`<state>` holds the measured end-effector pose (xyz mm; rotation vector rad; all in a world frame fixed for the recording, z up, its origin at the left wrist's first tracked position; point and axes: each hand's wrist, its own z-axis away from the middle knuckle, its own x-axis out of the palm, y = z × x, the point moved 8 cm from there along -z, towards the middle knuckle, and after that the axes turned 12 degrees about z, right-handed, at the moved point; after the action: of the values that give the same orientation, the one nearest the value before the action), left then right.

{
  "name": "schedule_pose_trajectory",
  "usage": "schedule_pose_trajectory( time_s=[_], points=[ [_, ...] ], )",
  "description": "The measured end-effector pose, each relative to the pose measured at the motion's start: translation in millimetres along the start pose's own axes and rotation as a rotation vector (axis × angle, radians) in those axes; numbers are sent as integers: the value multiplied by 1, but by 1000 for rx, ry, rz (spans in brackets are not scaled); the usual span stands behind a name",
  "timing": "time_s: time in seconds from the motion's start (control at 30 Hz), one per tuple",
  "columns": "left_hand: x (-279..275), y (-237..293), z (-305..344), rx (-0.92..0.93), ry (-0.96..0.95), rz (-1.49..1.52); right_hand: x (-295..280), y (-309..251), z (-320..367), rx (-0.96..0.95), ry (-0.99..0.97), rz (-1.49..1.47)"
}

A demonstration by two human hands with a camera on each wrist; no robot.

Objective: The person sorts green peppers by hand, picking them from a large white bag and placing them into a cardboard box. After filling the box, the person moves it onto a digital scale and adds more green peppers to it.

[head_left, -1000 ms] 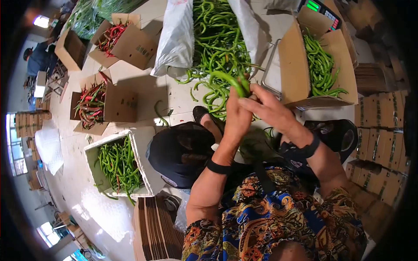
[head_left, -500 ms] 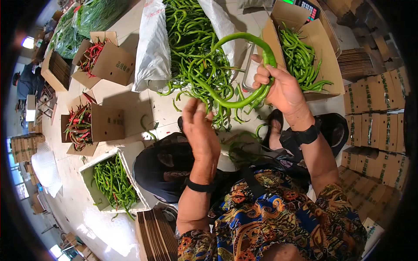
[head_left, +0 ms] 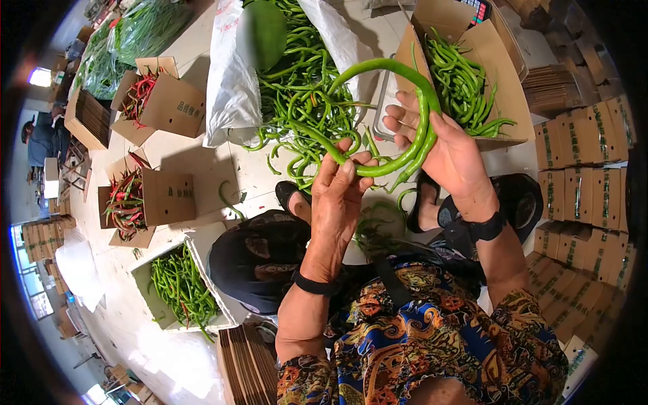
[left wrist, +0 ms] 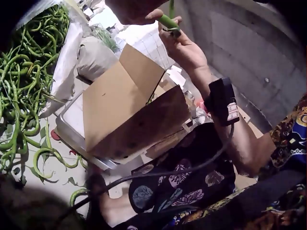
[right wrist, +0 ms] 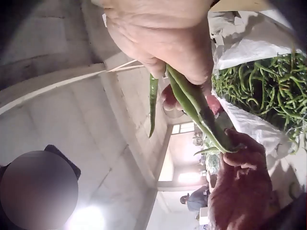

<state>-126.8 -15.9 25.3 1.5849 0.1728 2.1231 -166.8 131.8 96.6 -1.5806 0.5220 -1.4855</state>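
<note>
In the head view, long curved green chili peppers (head_left: 378,65) form a loop between the two hands. My left hand (head_left: 334,202) pinches the lower part of the loop between thumb and fingers. At the right side of the loop, my right hand (head_left: 459,158) holds the peppers loosely between its thumb and half-spread fingers. Seen from the right wrist, the green peppers (right wrist: 194,103) run from under the right hand to the fingertips of the left hand (right wrist: 242,177). Beyond the hands, a white sack (head_left: 233,81) spills a heap of green peppers (head_left: 304,101) onto the floor.
At right stands a carton (head_left: 499,81) of green peppers, near stacked cartons (head_left: 580,148). Two cartons of red peppers (head_left: 172,108) and a white foam box (head_left: 226,283) of green peppers stand at left. Folded cardboard (head_left: 246,364) lies beside the seated person's leg.
The hands were together at the peppers' end, then parted with the peppers in the right hand. Now the left hand has moved right and pinches the loop, while the right fingers have loosened.
</note>
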Motion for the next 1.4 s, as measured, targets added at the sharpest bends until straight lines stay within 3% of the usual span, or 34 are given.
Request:
schedule_pose_trajectory(
  time_s=[0.23, 0.33, 0.4, 0.5, 0.53, 0.67, 0.73, 0.8, 0.87, 0.93, 1.0, 1.07, 1.1, 1.13, 1.2, 1.27, 1.33, 1.37, 1.4],
  points=[
    [2, -1, -1, 60, 20, 113, -6, 30, 20, 30, 108, 29],
    [10, -15, -1, 68, -31, 18, 1, 49, 22, 22, 125, 83],
    [12, -11, 4, 104, 114, -389, -15, 51, 23, -55, 290, 206],
    [20, -19, 11, 7, -13, -638, -30, 10, 24, -62, 325, 63],
    [29, -18, 17, -42, -45, -661, -34, -13, 25, -73, 327, 162],
    [25, -4, 23, -31, 31, -556, -57, -109, 21, -27, 115, 277],
    [22, 5, 21, -13, 64, -441, -85, -149, 13, -67, 192, 348],
    [23, 12, 24, -33, 137, -353, -121, -173, -10, 5, 127, 359],
    [41, 23, 31, -10, 101, -270, -153, -184, -29, 103, 63, 344],
    [66, 43, 40, -65, 45, -382, -178, -184, -45, 229, -3, 303],
    [80, 76, 45, -9, -21, -500, -196, -180, -63, 231, -72, 310],
    [86, 112, 41, 69, 35, -636, -214, -173, -80, 225, -71, 343],
    [82, 130, 31, 76, 5, -762, -234, -165, -88, 270, -7, 356],
    [75, 149, 21, 82, -16, -885, -252, -167, -92, 234, 94, 614],
    [35, 180, -3, 158, 156, -857, -277, -162, -101, 158, 246, 1115],
    [9, 188, -32, 123, 243, -1034, -330, -145, -110, 173, 345, 1307],
    [-33, 191, -51, -55, 208, -1069, -332, -148, -106, 49, 383, 1235],
    [-51, 189, -59, -105, 154, -1146, -371, -153, -108, 114, 435, 1337],
    [-68, 183, -66, -166, 97, -1221, -337, -154, -101, 126, 369, 1240]
  ],
)
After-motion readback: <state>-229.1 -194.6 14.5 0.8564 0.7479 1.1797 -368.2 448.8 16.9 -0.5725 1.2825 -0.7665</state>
